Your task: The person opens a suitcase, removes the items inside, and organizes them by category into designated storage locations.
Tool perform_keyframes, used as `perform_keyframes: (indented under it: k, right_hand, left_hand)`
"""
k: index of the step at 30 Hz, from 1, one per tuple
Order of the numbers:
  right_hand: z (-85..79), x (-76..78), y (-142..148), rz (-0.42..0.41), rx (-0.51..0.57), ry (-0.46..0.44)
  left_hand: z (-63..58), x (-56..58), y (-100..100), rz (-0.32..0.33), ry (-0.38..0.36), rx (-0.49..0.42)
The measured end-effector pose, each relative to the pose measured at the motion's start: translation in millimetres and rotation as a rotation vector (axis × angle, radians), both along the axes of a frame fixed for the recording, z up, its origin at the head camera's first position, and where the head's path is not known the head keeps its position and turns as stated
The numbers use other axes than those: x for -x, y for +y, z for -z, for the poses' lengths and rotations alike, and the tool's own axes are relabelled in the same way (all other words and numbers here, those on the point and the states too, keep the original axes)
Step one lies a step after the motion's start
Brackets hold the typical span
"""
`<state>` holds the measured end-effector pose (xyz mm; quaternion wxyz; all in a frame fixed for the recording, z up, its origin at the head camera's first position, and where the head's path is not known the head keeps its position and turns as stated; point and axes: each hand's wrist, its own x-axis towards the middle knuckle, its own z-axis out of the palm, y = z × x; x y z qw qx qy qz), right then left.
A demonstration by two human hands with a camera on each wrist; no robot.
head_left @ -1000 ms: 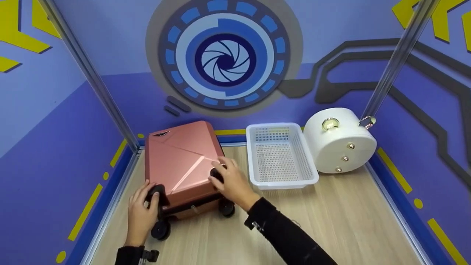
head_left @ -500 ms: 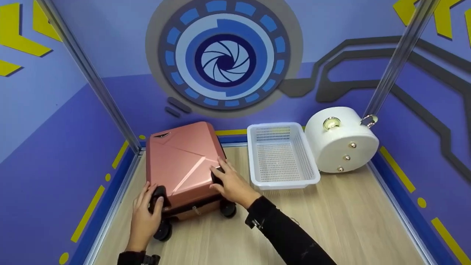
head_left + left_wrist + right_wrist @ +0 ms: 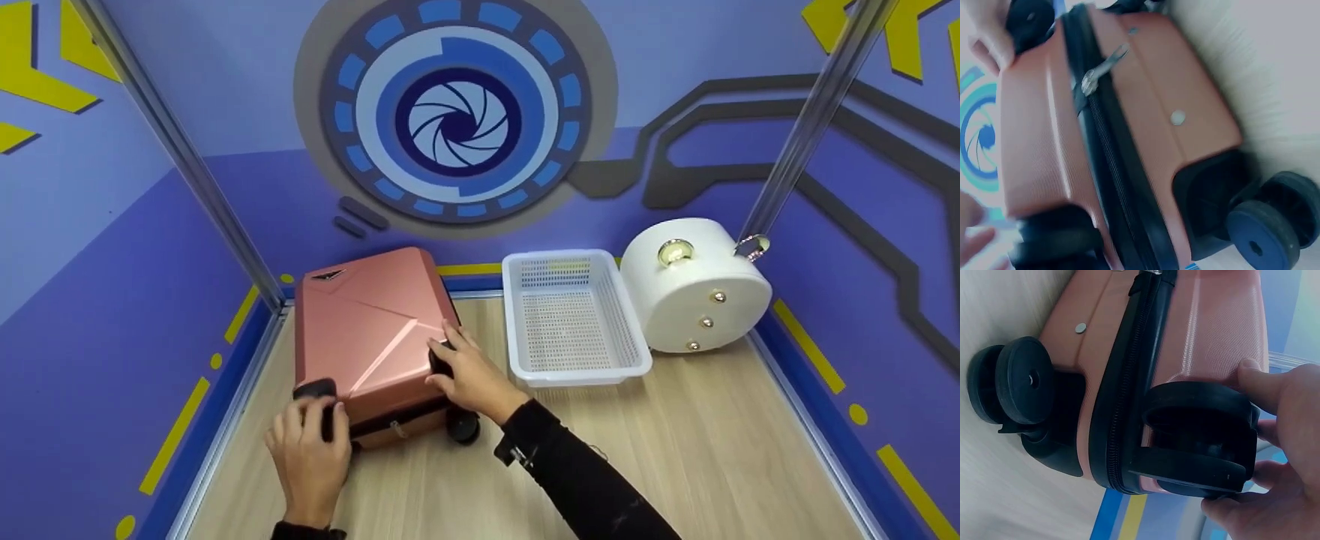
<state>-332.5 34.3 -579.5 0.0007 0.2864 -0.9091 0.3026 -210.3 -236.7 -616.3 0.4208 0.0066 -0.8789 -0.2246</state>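
While my right hand [image 3: 480, 375] grips a wheel [image 3: 1199, 464], hold of left hand [image 3: 309, 454] unclear, swivelling could skew the suitcase [image 3: 371, 315] toward left edge of bench [image 3: 712, 435].

Right hand [image 3: 480, 379] touches a pink suitcase [image 3: 367, 330], left hand [image 3: 309, 454] at its near-left corner.

Bright, fairly even light fills the head view, streaking glare along the ridge of the rose-gold hard-shell suitcase [image 3: 367, 341] and glinting off gold studs [image 3: 706, 322]. The left wrist view is washed out and soft, the left hand [image 3: 970, 214] blurred. The right wrist view is dimmer, crisper, with deep shadow inside the twin spinner wheel [image 3: 1196, 467].
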Motion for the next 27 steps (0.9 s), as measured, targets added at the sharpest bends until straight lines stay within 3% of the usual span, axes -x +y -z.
perform_keyframes:
  k: [2,4,7,11,14,16,18,23,27]
  right_hand:
    - [-1.6,0.5,3,0.008,0.002,0.005]
    - [-2.4,1.5,5,0.013,0.003,0.013]
    - [-2.7,3.0,8,0.016,0.008,0.03]
    - [-1.4,3.1,9,0.022,0.003,0.064]
    - [-0.3,1.0,6,0.02,-0.003,0.075]
    - [1.2,-0.2,3,0.014,0.0,0.072]
    - [2.4,-1.1,2,0.009,0.001,0.061]
    - [2.9,-3.9,-1,0.029,0.012,0.037]
    - [3.1,-4.3,-2,0.031,0.011,0.035]
  left_hand:
    - [2.0,-0.6,11,0.044,0.039,0.064]
    - [5.5,-0.8,22,0.091,-0.015,0.089]
    - [11.7,0.3,40,0.128,-0.228,0.018]
    - [22.3,6.3,52,0.091,-0.549,-0.086]
    - [33.1,10.5,55,0.023,-0.674,-0.102]
    - [41.3,12.4,56,-0.007,-0.679,-0.117]
    - [48.3,13.8,59,-0.018,-0.635,-0.138]
    - [57.2,12.8,63,-0.001,-0.554,-0.125]
    - [55.1,9.6,62,-0.014,-0.608,-0.095]
